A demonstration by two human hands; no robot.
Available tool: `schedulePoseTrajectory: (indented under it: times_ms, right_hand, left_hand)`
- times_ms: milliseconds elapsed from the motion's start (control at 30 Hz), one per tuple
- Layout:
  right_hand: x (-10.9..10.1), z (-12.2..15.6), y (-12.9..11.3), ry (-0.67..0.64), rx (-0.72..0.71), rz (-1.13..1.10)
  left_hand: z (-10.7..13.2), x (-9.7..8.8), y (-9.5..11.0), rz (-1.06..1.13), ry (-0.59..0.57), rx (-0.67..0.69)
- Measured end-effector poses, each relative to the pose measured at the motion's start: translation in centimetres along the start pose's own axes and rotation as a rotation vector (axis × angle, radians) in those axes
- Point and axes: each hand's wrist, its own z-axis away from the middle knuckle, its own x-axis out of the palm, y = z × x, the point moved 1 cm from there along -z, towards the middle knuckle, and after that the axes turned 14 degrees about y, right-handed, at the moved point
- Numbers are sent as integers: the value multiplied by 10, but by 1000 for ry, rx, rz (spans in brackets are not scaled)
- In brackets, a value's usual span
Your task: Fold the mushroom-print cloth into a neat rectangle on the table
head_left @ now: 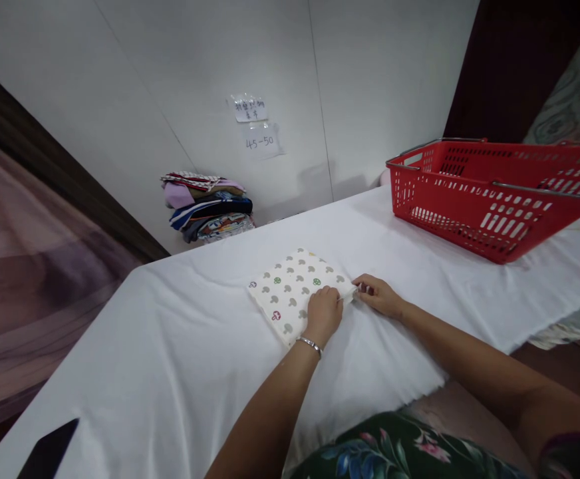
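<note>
A folded white cloth (290,287) printed with grey, green and red mushrooms lies flat on the white-covered table. My left hand (324,311), with a bracelet at the wrist, rests on its near edge, fingers curled and closed on the fabric. At the cloth's right corner, my right hand (377,296) pinches the layered edge between thumb and fingers. Part of the near side is hidden beneath my left hand.
A red plastic basket (449,229) with metal handles stands at the right. Stacked folded clothes (213,207) sit beyond the far edge, against the wall. A dark flat object (48,452) lies at the near left. White sheeting (155,359) covers the table.
</note>
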Motion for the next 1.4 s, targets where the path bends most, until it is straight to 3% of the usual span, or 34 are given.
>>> schedulePoseTrajectory:
  times_ms: [667, 967, 1200, 1400]
  right_hand:
    - [9, 2, -12, 113, -19, 275]
    - [10, 2, -8, 102, -290, 370]
    - [9, 1, -6, 32, -312, 424]
    - [8, 1, -3, 20, -334, 428]
  left_hand:
    - [5, 3, 1, -33, 6, 39]
    - [5, 4, 3, -23, 1, 44]
    - [8, 2, 5, -41, 9, 75]
    - [26, -13, -3, -91, 4, 99]
